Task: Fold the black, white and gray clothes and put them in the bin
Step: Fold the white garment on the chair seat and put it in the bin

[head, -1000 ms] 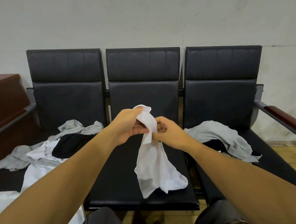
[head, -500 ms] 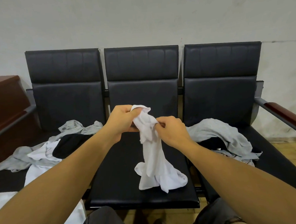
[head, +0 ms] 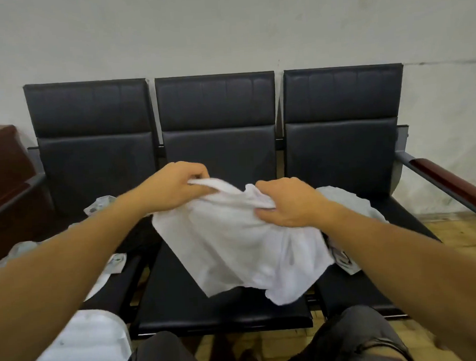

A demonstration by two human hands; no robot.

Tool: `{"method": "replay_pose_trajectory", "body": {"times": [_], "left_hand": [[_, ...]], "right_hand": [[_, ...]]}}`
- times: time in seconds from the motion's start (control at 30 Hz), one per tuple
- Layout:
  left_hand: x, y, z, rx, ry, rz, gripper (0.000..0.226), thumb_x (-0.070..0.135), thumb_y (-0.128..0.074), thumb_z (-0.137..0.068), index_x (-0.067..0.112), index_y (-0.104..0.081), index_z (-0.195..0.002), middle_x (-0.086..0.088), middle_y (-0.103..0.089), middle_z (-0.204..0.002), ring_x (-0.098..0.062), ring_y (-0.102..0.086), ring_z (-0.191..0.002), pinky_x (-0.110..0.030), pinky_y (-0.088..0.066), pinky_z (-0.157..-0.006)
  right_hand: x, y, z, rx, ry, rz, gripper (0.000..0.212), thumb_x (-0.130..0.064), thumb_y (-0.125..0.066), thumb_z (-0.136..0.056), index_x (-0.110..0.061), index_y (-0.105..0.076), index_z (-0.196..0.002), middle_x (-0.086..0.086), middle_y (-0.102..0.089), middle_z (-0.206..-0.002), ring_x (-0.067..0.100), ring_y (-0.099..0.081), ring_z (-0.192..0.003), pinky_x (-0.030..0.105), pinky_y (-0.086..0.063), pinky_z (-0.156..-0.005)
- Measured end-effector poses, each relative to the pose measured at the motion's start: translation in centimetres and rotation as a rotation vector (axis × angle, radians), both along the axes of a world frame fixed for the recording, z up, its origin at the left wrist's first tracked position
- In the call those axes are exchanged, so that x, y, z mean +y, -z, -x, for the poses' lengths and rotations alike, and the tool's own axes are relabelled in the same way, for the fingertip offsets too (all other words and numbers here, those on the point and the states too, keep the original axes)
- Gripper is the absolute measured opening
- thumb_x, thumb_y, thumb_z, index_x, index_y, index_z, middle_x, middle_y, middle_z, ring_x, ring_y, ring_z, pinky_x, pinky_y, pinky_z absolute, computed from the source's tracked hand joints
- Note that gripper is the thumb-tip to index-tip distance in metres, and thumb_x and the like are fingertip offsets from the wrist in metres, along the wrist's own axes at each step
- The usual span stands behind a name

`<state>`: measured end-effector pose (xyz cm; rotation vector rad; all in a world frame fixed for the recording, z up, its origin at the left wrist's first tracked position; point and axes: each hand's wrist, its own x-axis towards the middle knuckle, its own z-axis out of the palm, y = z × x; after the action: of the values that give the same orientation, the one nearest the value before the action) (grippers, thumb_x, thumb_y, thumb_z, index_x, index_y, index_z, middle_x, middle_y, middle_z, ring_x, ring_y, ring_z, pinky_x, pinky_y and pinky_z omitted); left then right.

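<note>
Two hands [head: 174, 187] [head: 290, 202] gripping one white garment [head: 240, 241], three seats [head: 224, 264]

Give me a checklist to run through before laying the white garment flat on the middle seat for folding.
1. Left hand grips the white garment's top edge: ok.
2. Right hand grips the same edge, apart from the left: ok.
3. Garment spread open, not bunched: ok, mostly; the lower edge is blurred.
4. Middle seat bare where the garment will land: ok.
5. Gray clothes on the right seat clear of the garment: cannot tell; they overlap in view.
6. Bin within reach: cannot tell; none in view.
</note>
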<state>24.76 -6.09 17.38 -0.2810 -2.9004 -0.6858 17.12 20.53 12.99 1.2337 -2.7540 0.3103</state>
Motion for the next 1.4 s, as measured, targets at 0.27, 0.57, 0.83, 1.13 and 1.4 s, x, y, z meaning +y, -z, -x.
{"method": "replay_pose_trajectory", "body": {"times": [0.27, 0.57, 0.83, 1.13, 1.4], "left_hand": [[-5.0, 2.9, 0.5, 0.23, -0.592, 0.104, 0.018, 0.027, -0.046, -0.104, 0.019, -0.061, -0.098, -0.009, -0.066, -0.094, -0.031, -0.063, -0.083, -0.048, -0.057, -0.075], [0.0, 7.9, 0.3, -0.589, 0.044, -1.174, 0.025, 0.002, -0.059, -0.092, 0.015, -0.079, -0.101, -0.011, -0.075, -0.099, -0.023, -0.073, -0.087, -0.037, -0.062, -0.068], [-4.8, 2.0, 11.9, 0.103, -0.584, -1.026, 0.022, 0.01, -0.056, -0.1, 0.024, -0.073, -0.099, -0.004, -0.071, -0.1, -0.025, -0.067, -0.097, -0.027, -0.055, -0.054], [-13.1, -2.5, 8.2, 0.352, -0.476, 0.101, 0.013, 0.024, -0.062, -0.098, 0.028, -0.073, -0.103, 0.001, -0.072, -0.094, -0.024, -0.066, -0.086, -0.045, -0.057, -0.079], [-9.8, 11.4, -0.1, -0.39, -0.124, 0.183, 0.016, 0.041, -0.069, -0.085, 0.028, -0.076, -0.092, 0.01, -0.07, -0.099, -0.012, -0.064, -0.092, -0.035, -0.051, -0.09]], "right_hand": [[2.5, 0.9, 4.2, -0.29, 0.695, 0.319, 0.016, -0.01, -0.053, -0.099, -0.014, -0.066, -0.107, 0.007, -0.062, -0.097, 0.025, -0.059, -0.085, 0.042, -0.05, -0.085], [-6.0, 6.0, 2.9, -1.617, -0.062, 0.483, 0.039, -0.03, -0.073, -0.088, -0.009, -0.071, -0.12, 0.022, -0.061, -0.133, 0.035, -0.055, -0.122, 0.05, -0.043, -0.111], [-7.9, -1.3, 13.8, -0.387, 0.578, 0.913, 0.014, -0.015, -0.049, -0.097, -0.025, -0.06, -0.098, 0.003, -0.064, -0.104, 0.031, -0.062, -0.099, 0.041, -0.051, -0.084], [0.1, -6.3, 14.5, 0.174, 0.576, 0.518, 0.03, -0.014, -0.061, -0.097, -0.018, -0.056, -0.126, 0.01, -0.06, -0.119, 0.03, -0.059, -0.103, 0.043, -0.049, -0.083], [5.7, 11.5, 5.8, -0.278, 0.224, -0.256, 0.013, -0.035, -0.05, -0.096, -0.04, -0.058, -0.105, -0.002, -0.064, -0.109, 0.023, -0.063, -0.106, 0.036, -0.048, -0.09]]}}
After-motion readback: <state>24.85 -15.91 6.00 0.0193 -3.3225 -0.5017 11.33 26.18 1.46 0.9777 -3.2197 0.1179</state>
